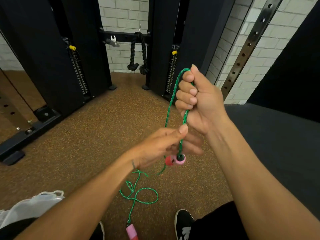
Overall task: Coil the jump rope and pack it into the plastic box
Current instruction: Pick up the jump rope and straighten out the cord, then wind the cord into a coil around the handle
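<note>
A green braided jump rope (170,104) loops up through my right hand (199,101), which is closed around it at chest height. One pink and red handle (176,160) hangs just under my left hand (162,146), whose thumb and fingers pinch the rope right above that handle. The slack of the rope (138,194) lies in loose loops on the brown floor below. The second pink handle (132,232) rests on the floor near the bottom edge. No plastic box is in view.
A black cable machine (72,58) with weight stacks stands ahead, with a black tricep rope (138,54) hanging in its middle. A dark mat (277,144) lies to the right. A white plastic bag (34,205) sits at lower left. My shoe (184,222) is near the bottom.
</note>
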